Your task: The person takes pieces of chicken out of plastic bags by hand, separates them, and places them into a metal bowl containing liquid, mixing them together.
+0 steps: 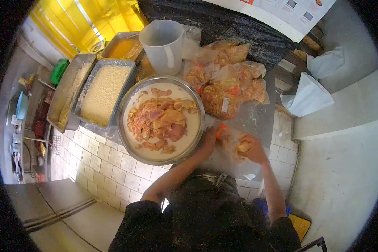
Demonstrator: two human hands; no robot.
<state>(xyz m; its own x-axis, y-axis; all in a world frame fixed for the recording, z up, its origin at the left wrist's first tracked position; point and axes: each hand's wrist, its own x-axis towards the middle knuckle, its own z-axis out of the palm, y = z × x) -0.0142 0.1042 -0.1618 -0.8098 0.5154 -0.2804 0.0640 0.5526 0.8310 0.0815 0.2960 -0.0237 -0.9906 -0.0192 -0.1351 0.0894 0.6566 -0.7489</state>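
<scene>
Both hands are at a clear plastic bag of raw seasoned meat (228, 140), low over the metal table's near right part. My left hand (209, 138) grips the bag's left side beside an orange patch; its fingers are blurred. My right hand (255, 150) is closed around a lump of meat at the bag's right end; whether plastic lies between cannot be told. Left of the hands stands a round metal bowl (122, 138) of pale, milky liquid, with a heap of raw meat pieces (159, 119) rising from it.
Several filled meat bags (222, 100) lie behind my hands. A translucent plastic jug (162, 50) stands behind the bowl. To the left are a tray of pale crumbs (105, 94), a floury metal tray (71, 94) and a tray of orange-yellow contents (124, 47). A wall (340, 163) rises at right.
</scene>
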